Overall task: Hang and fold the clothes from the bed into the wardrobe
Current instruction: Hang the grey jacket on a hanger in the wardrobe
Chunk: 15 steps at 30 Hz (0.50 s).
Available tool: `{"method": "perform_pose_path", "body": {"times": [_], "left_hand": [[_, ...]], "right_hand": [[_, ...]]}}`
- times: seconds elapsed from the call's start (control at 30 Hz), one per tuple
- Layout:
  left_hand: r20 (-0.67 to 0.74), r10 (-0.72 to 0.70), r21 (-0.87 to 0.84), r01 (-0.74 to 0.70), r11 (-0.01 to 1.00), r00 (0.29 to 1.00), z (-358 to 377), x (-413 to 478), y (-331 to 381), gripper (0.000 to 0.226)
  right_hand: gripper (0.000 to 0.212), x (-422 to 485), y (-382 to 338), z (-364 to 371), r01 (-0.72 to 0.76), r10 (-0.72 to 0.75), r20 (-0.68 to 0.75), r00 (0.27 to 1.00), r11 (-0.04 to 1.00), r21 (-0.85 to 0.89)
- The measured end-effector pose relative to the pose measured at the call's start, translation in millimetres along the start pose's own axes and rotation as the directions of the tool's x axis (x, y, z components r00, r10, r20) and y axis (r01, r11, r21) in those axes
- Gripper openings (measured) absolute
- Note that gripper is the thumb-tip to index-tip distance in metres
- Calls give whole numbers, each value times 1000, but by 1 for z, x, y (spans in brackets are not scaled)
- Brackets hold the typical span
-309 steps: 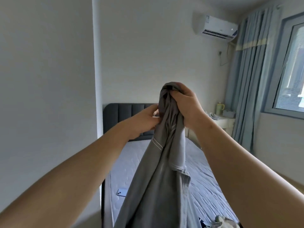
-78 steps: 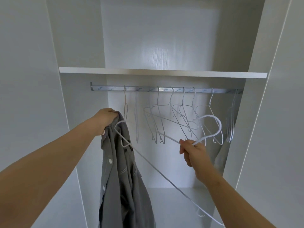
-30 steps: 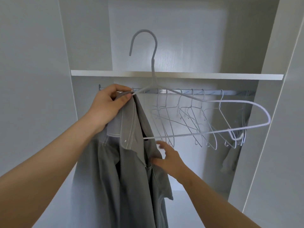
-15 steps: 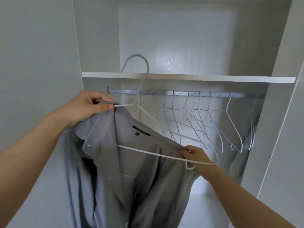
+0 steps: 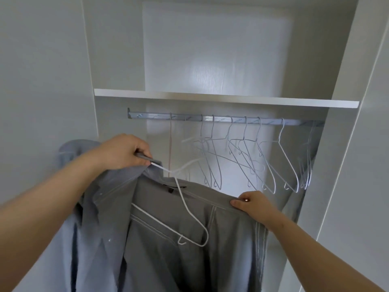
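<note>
In the open wardrobe, a grey shirt is held up below the rail, not yet hung. A white hanger lies tilted inside it, one arm at the collar and the other low on the cloth. The left grip pinches collar and wire together, and the right grip pinches the far shoulder seam. With that arm unseated the shirt may slide off, or the wire may snag the empty hangers on the rail.
</note>
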<state>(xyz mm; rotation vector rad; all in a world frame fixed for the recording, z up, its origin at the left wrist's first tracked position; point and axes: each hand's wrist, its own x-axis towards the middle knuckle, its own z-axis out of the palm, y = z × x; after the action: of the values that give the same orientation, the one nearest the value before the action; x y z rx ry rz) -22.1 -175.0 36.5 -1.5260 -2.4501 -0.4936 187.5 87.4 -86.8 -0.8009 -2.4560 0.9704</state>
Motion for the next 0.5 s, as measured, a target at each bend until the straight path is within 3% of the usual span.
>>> {"method": "perform_pose_path", "body": {"times": [0.1,0.17,0.27,0.33,0.4,0.43,0.47,0.5], "left_hand": [[-159,-35,197,67,978,987,21,5,15,11],[-275,-49,223,114,968,960,36,8,25,15],[-368,-114,64,147,987,923,51,9,36,17],[-391,-171,-109,139,984,904,56,7,39,16],[-398,-190,-255,91,963,897,57,4,38,13],[-397,-202,-317,73,946,896,57,2,37,11],[-392,-218,-379,59,923,894,56,0,37,8],[-388,-234,-441,44,896,892,54,-2,37,8]], "right_hand": [[19,-3,-17,0,-8,8,-6,1000,999,44],[21,-6,-35,0,2,0,-9,1000,987,160],[26,-16,-64,1,-41,-42,165,985,883,468],[32,-23,-78,2,-53,-120,280,952,840,540],[38,-22,-85,3,78,-162,126,979,863,499],[35,-17,-85,2,183,-161,-88,983,889,421],[27,-14,-85,-1,266,-157,-353,923,920,289],[14,-10,-82,-4,277,-171,-520,837,952,132]]}}
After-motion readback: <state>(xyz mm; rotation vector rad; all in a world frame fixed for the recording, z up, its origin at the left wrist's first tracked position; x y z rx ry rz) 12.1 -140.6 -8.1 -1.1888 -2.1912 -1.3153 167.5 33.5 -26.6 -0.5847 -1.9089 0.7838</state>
